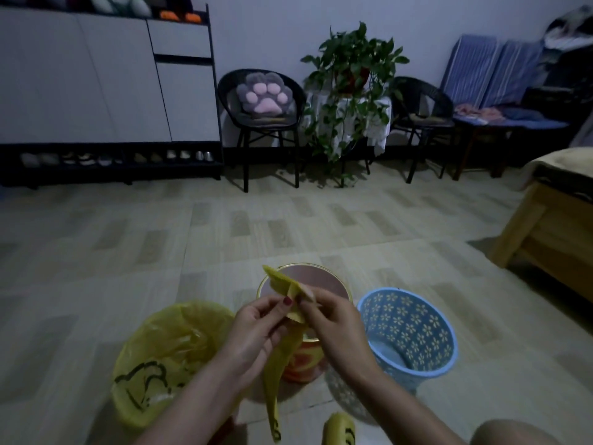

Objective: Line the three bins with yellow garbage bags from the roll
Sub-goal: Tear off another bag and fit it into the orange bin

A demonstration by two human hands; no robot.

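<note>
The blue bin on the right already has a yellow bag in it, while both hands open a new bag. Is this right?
Not quite. In the head view the blue bin is unlined; the left bin has the yellow bag. Both hands do open a new bag.

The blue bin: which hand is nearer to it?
Right. The right hand is just left of the blue bin; the left hand is farther left, past the yellow bag both pinch.

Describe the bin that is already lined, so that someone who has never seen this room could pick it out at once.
Three bins stand on the tiled floor before the person. The lined bin is the leftmost, beside the left hand. Only it wears a yellow bag; the middle bin and blue bin are bare.
</note>
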